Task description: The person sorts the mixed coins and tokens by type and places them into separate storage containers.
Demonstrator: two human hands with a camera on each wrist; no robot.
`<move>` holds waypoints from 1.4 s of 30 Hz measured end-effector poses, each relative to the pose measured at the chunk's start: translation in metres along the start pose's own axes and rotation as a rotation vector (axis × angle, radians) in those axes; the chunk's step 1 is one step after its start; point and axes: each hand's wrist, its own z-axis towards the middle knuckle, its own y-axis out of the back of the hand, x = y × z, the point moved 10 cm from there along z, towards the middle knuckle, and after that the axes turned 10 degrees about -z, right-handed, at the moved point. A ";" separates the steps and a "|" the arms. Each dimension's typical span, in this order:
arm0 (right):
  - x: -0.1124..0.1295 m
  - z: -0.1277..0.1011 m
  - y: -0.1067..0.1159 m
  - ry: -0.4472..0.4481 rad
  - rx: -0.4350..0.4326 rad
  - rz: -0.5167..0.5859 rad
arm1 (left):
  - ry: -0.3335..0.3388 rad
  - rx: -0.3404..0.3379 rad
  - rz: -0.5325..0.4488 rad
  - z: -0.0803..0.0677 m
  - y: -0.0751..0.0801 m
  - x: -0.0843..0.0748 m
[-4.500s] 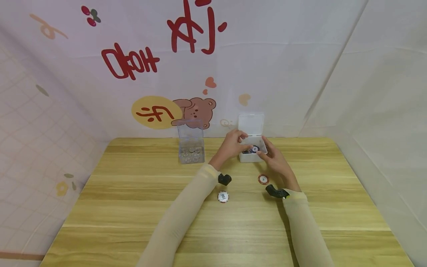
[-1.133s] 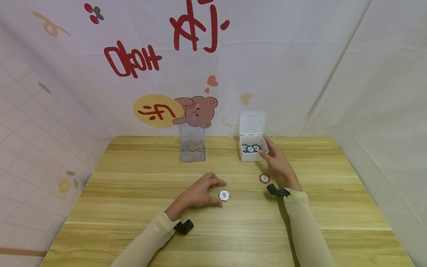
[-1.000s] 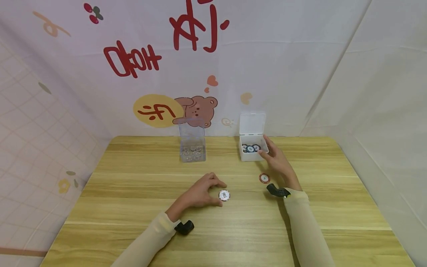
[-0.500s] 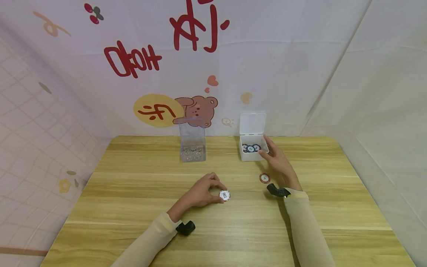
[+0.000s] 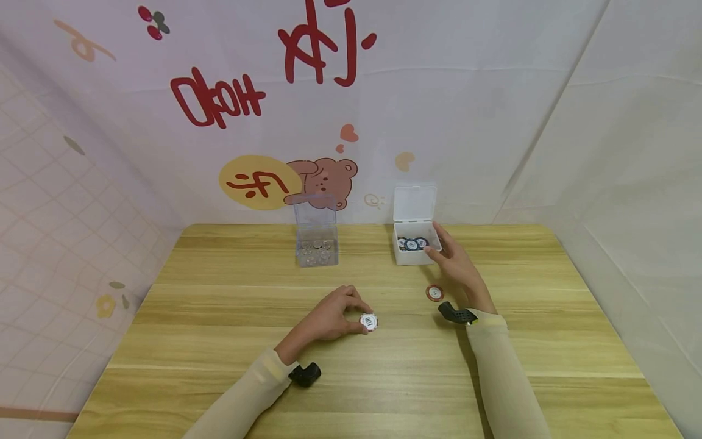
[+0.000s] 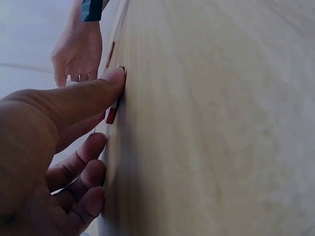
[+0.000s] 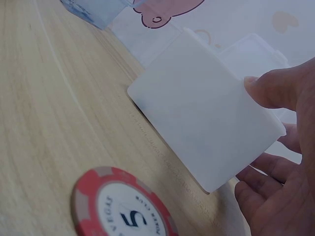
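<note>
A: Where is the white chip [image 5: 369,322] now?
B: Just below the middle of the head view, flat on the worktop [image 5: 219,341]. The left hand [image 5: 329,317] has its thumb and fingertips curled against the chip's left edge, pinching it. 1.1 s ago those fingers stood just short of it; 4.5 s ago that hand was up at the white box [image 5: 415,250].

A: How many chips lie loose?
B: 2 on the wood: the white one and 1 red chip [image 5: 434,293] marked 5, to the right of the middle. About 3 dark chips show inside the box, though I cannot count them surely. There are 2 containers: that box with its lid raised, and 1 clear box [image 5: 316,235] to its left at the far edge.

A: And the right hand [image 5: 457,268]?
B: Unchanged across the frames: fingers straight and apart, thumb tip and fingertips against the box's right wall, forearm lying across the worktop. The right wrist view shows the thumb [image 7: 275,91] on the box's near corner.

A: The left forearm?
B: It runs in from the lower left, wrist low on the wood.
</note>
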 end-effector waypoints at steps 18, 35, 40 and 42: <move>0.002 0.001 -0.002 -0.002 0.002 -0.010 | 0.015 -0.049 -0.042 0.004 0.008 0.003; 0.003 0.000 -0.001 0.001 0.001 -0.011 | -0.010 -0.136 -0.111 0.023 0.020 0.000; 0.001 -0.001 -0.001 -0.003 0.000 -0.001 | -0.020 -0.160 -0.110 0.031 0.024 -0.004; 0.000 -0.001 -0.001 -0.005 -0.001 0.007 | -0.022 -0.170 -0.115 0.034 0.025 -0.006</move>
